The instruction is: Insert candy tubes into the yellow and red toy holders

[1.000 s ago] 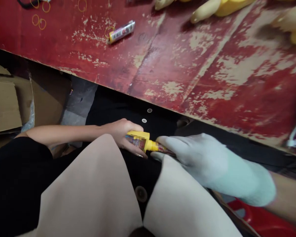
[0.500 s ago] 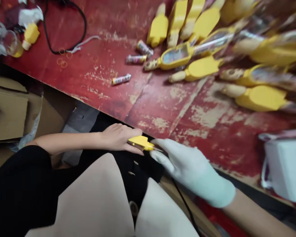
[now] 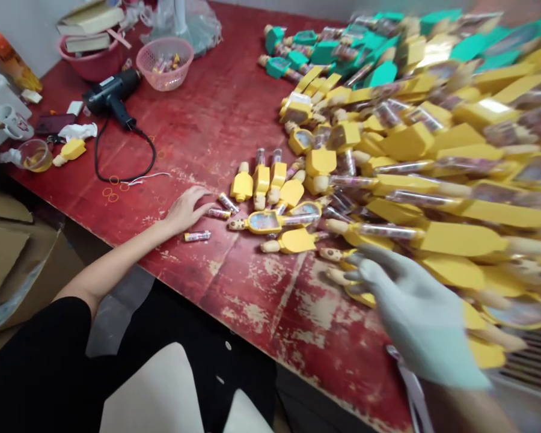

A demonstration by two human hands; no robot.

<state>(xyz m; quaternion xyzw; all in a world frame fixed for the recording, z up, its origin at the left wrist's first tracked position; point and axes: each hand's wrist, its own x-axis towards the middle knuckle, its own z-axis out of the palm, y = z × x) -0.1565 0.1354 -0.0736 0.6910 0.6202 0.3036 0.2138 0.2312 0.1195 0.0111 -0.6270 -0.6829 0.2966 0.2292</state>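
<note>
My bare left hand point(image 3: 186, 209) is over the red table with its fingers stretched out, beside small printed tubes point(image 3: 218, 213). One of these tubes, a separate one point(image 3: 197, 236), lies just below the hand. On the right, my gloved right hand point(image 3: 415, 307) is at the front edge of a pile of yellow toy-like pieces point(image 3: 460, 240) with pale or spotted ends and clear tubes. Its fingertips overlap a spotted-end piece point(image 3: 336, 255); motion blur hides whether they grip it. Several more yellow pieces point(image 3: 297, 241) lie between my hands.
Green pieces point(image 3: 327, 53) are heaped at the back. A heat gun point(image 3: 112, 96) with a black cord stands left of a pink basket point(image 3: 165, 67). Rubber bands point(image 3: 109, 192) lie nearby. A grey-purple metal tool point(image 3: 412, 391) rests by the front edge. Cardboard point(image 3: 9, 246) is at lower left.
Both hands have moved from my lap up over the table, left hand to the tubes, right hand to the pile. The yellow piece between them no longer shows there. The view has tilted up.
</note>
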